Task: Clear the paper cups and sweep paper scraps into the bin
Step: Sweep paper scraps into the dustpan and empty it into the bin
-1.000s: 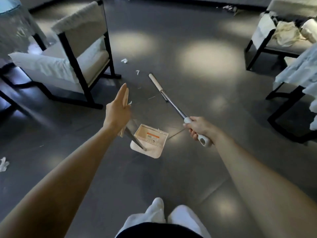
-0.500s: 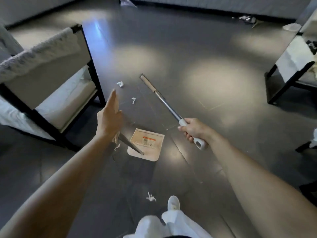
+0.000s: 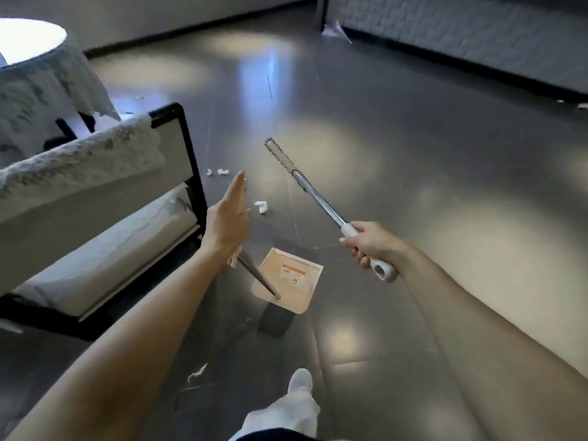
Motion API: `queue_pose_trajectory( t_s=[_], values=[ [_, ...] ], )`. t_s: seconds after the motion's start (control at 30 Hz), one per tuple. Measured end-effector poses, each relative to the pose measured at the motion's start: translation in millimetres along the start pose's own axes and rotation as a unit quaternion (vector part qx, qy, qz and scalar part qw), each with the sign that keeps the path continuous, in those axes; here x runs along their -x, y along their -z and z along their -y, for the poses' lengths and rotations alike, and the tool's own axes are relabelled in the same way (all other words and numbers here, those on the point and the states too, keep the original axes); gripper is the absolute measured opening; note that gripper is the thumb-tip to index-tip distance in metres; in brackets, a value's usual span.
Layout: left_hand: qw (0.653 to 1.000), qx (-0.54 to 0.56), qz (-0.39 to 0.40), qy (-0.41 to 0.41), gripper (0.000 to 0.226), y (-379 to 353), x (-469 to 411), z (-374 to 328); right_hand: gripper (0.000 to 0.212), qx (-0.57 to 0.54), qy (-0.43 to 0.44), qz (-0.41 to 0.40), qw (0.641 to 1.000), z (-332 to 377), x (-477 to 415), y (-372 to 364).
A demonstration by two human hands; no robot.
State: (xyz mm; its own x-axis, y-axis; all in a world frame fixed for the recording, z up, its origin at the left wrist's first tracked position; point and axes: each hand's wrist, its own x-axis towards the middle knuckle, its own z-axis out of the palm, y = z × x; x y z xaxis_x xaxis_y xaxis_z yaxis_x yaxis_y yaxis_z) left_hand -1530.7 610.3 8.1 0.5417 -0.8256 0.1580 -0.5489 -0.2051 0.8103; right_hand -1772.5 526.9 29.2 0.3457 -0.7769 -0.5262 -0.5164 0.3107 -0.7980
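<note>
Scraps (image 3: 261,206) are lying ahead of our left hand (image 3: 227,224); its fingers (image 3: 237,189) are pointing straight, grip on dustpan (image 3: 289,281) pole hidden. Right hand (image 3: 369,246) is clamping broom (image 3: 313,195) handle. Sweeping leftward, we're risking flicking scraps under chair (image 3: 95,192) beside left hand.

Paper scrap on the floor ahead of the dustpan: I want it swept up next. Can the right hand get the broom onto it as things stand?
Probably yes. The right hand grips the broom, whose head is just beyond the paper scrap, with only bare floor between them.
</note>
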Motion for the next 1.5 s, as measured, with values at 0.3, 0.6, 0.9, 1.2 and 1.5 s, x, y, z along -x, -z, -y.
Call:
queue_pose_trajectory(
  t_s=[0.3, 0.6, 0.9, 1.2, 1.5],
  values=[
    [0.992, -0.094, -0.078, 0.006, 0.072, -87.7, -281.3, -4.2, 0.025, 0.023, 0.021, 0.062, 0.998, 152.3, -275.5, 98.8],
    [0.972, -0.142, -0.157, 0.105, 0.071, -153.2, -553.2, 14.6, 0.011, 0.088, 0.033, 0.156, 0.983, 316.0, -576.7, 159.2],
    [0.942, 0.049, -0.272, 0.192, 0.075, -139.5, -802.9, 105.4, 0.017, 0.126, 0.044, 0.245, 0.96, 483.0, -854.2, 93.5],
    [0.917, -0.107, -0.294, 0.247, 0.072, -80.9, -1094.4, 159.5, 0.022, 0.183, 0.096, 0.284, 0.936, 701.4, -1092.5, 19.4],
    [0.886, -0.105, -0.345, 0.291, 0.073, -44.5, -1387.3, 276.9, 0.018, 0.232, 0.148, 0.311, 0.909, 896.7, -1381.0, -99.8]
  ],
)
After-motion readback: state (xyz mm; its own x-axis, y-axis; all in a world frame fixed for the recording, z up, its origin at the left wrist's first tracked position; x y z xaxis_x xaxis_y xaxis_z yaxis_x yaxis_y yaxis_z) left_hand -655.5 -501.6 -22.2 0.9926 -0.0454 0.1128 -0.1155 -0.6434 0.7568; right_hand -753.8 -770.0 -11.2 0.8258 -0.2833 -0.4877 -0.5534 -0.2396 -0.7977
